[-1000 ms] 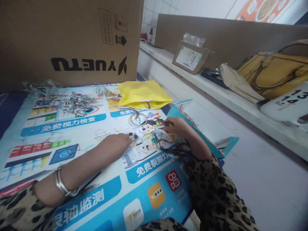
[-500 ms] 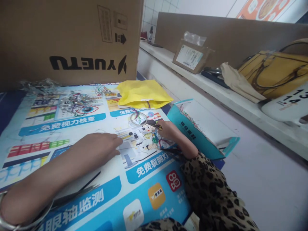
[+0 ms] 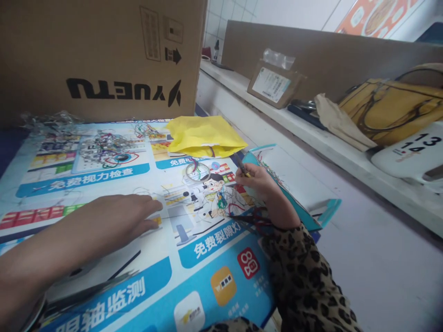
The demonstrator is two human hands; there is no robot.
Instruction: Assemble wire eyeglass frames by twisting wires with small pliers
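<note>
My right hand [image 3: 255, 180] is closed around a small dark tool with yellow on its handle [image 3: 242, 165], raised beside the teal box [image 3: 268, 159]. Its exact kind is unclear. My left hand [image 3: 128, 214] hovers low over the printed sheet [image 3: 166, 276], fingers stretched and thumb apart; nothing shows in it. Between the hands lie a clear ring-shaped coil [image 3: 198, 172] and loose coloured wires or threads [image 3: 223, 200]. Scissors with dark red handles [image 3: 258, 220] rest under my right wrist, partly hidden.
A yellow pouch [image 3: 204, 133] lies behind the coil. Tangled strands [image 3: 107, 145] and clear plastic [image 3: 50, 123] sit at the back left, before a large cardboard box [image 3: 104, 50]. On the right ledge stand a small carton [image 3: 275, 83], a yellow bag [image 3: 391, 108] and a white mug [image 3: 411, 154].
My right hand has moved right and slightly up with the tool, away from the coil toward the teal box. My left hand has drifted left, and its thumb is farther from the fingers.
</note>
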